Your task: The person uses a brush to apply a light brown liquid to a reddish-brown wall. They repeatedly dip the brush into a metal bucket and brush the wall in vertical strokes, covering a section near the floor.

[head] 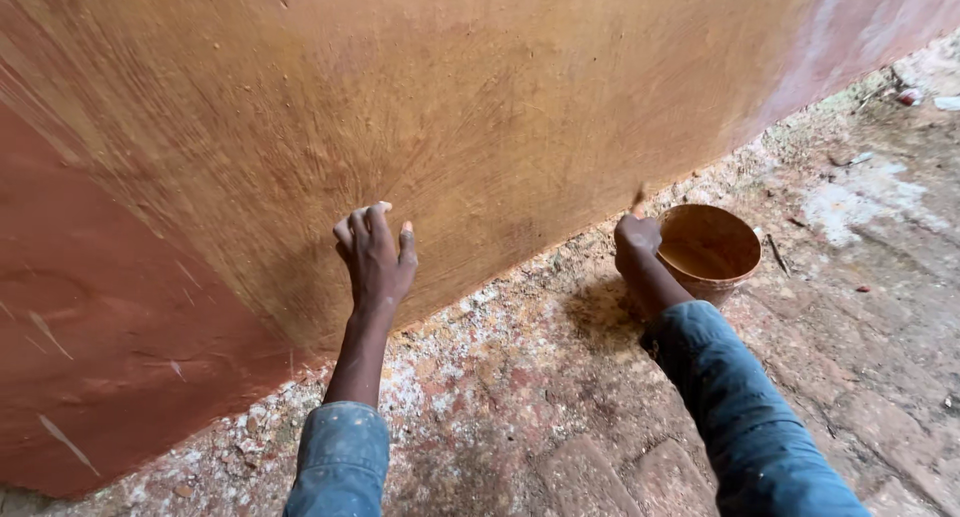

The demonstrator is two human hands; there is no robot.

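Observation:
My left hand (375, 255) rests flat against a wall (480, 107) coated in wet ochre-brown paint, fingers slightly spread, holding nothing. My right hand (637, 239) is closed around a thin handle whose tip sticks up above the fist; it looks like a brush, though its head is hidden. That hand hovers beside a small round bucket (715, 247) smeared with the same ochre paint, standing on the ground at the wall's base. Both forearms wear blue denim sleeves.
The left part of the wall (90, 337) is reddish-brown with pale scratches. Rough brick and stone ground (560, 417) is speckled with white and red flecks. White patches and small debris (870, 192) lie to the right.

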